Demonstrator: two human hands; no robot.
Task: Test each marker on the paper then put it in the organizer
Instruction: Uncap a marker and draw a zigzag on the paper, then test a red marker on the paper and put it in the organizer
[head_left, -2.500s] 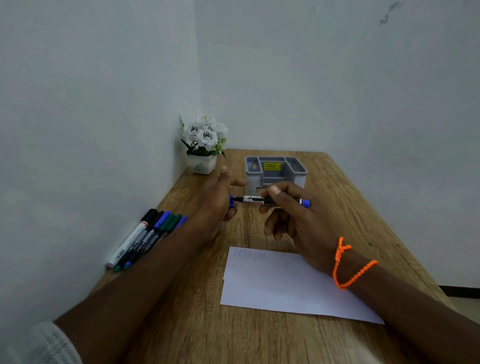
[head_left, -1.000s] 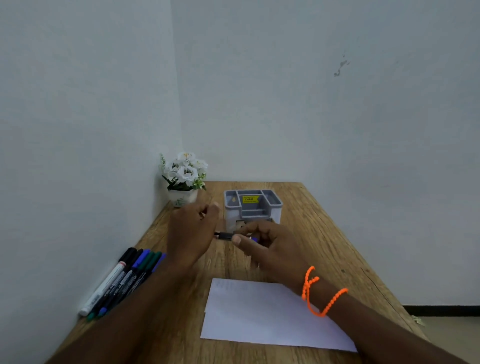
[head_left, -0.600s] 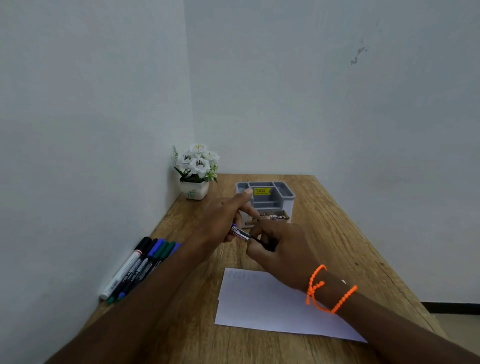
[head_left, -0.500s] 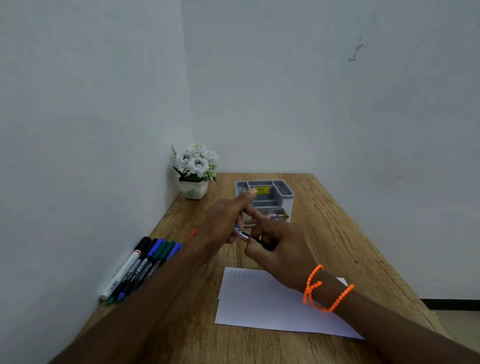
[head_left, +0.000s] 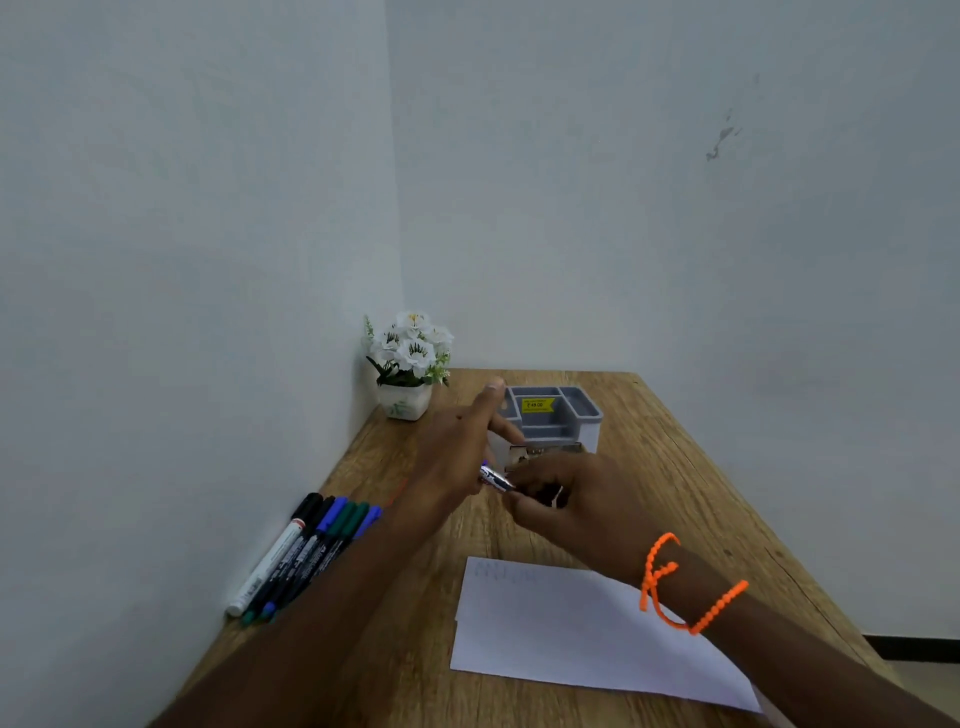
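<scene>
Both my hands hold one blue marker above the wooden table, in front of the grey organizer. My right hand is closed around the marker's barrel, hiding most of it. My left hand pinches the marker's left end, with the index finger pointing up. Whether the cap is on is hidden. A white paper sheet with faint scribbles near its top left lies nearer to me. Several more markers lie in a row by the left wall.
A small white pot of white flowers stands in the far left corner. Walls close the table's left and far sides. An orange beaded band circles my right wrist. The table's right edge drops to the floor.
The marker went from level between my hands to tilted, with my right hand closing over the barrel. My left index finger has lifted. My head has tipped up, showing more wall.
</scene>
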